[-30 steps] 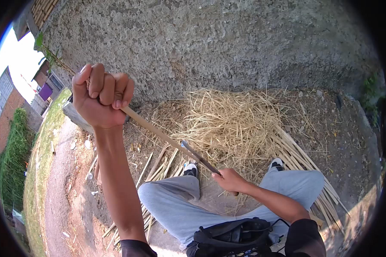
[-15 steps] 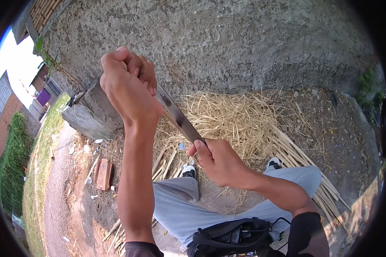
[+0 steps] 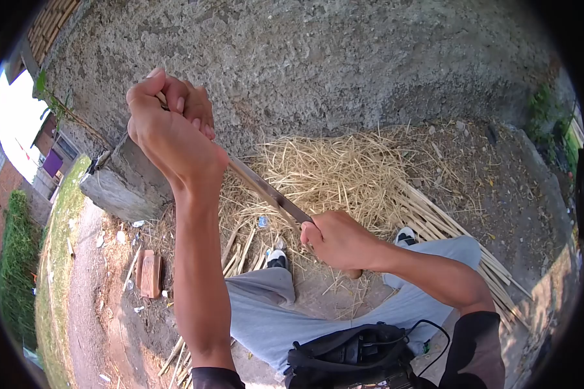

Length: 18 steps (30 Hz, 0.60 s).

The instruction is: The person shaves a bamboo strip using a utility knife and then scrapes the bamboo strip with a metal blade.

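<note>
My right hand (image 3: 340, 240) is closed around the handle of a long dark-bladed machete (image 3: 292, 209). The brown butt of the handle shows below my palm. From my right fist the blade slants up and left toward my left hand (image 3: 172, 126). That hand is raised in front of the wall, its fingers curled tight. A thin pale edge, perhaps a bamboo strip, shows between its fingers; most of what it grips is hidden by the palm. A light strip also runs along the blade, but where it ends I cannot tell.
A heap of pale shavings (image 3: 331, 172) lies at the foot of a rough grey wall (image 3: 344, 65). Long split bamboo strips (image 3: 448, 233) stretch beside my right leg. A concrete block (image 3: 120, 194) and a reddish brick (image 3: 150, 273) are at left. A black bag (image 3: 350, 356) rests at my lap.
My left hand has shifted left and slightly down. The machete now lies at a flatter slant, and my right hand has moved slightly right. Both hands stay closed.
</note>
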Available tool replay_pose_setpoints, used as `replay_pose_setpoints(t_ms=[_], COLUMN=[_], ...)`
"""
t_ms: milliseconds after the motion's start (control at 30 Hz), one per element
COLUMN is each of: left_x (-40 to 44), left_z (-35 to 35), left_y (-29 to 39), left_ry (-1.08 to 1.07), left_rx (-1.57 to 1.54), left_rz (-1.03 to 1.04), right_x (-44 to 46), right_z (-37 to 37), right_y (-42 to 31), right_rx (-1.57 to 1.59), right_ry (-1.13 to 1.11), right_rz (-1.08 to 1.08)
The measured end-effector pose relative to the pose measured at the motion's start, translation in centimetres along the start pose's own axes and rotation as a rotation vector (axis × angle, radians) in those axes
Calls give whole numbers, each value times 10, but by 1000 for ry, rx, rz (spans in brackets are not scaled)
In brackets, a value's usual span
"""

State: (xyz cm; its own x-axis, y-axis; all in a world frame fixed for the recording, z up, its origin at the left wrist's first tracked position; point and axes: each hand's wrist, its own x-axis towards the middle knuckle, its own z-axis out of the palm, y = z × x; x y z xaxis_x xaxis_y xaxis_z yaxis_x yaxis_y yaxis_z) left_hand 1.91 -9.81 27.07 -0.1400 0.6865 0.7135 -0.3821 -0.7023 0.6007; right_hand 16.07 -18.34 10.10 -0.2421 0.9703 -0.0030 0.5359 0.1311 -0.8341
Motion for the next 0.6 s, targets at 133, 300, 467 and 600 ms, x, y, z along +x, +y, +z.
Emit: replay_pose_setpoints(t_ms=[133,300,467,600], left_x=[-3,-1,2,10], left_z=[12,15,20,24], left_y=[-8,-7,-14,-22], left_ry=[-28,-5,-103,98], left_rx=[-38,-66,-55,41], left_rz=[9,-26,-24,31], right_x=[-10,-2,-11,12], right_z=[-27,27,-17,29], right_y=[-45,40,-33,-12], right_rx=[279,115,295,352], right_ry=[42,118,134,290], right_rz=[73,-10,-40,-166])
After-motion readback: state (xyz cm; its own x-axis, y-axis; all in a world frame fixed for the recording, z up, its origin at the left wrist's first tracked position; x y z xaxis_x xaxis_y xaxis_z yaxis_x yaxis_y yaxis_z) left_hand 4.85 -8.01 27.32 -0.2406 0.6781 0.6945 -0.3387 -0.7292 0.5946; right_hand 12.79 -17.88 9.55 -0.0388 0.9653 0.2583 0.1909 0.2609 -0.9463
